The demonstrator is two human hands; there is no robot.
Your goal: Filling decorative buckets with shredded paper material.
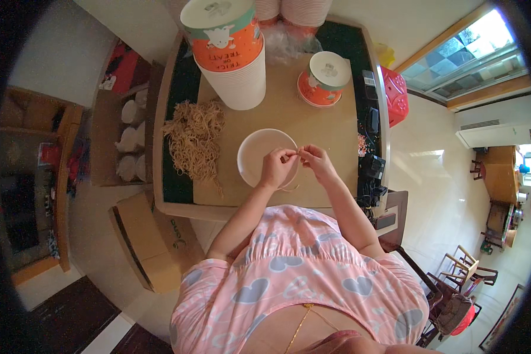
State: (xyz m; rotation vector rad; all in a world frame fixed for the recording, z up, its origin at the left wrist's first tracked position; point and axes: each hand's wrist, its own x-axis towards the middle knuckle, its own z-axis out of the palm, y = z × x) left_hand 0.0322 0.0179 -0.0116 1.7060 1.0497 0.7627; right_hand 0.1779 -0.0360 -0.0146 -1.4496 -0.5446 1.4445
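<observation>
A round white paper tub [248,148] stands with its mouth up near the front of the table. My left hand [275,167] lies over its right side, thumb and fingertips pinched together. Just right of the rim, my right hand [318,163] is pinched too, its fingertips meeting those of the left. Between them is a thin string, mostly hidden by the fingers; a beige piece of string [290,189] shows below, between my wrists. To the left lies a tangled heap of beige strings [196,138].
Behind stand a tall stack of orange-and-white paper tubs [233,76] and a shorter lidded stack [321,88]. Cardboard [336,133] covers the table's middle. Black devices [373,167] line the right edge. An open carton [153,242] sits on the floor at left.
</observation>
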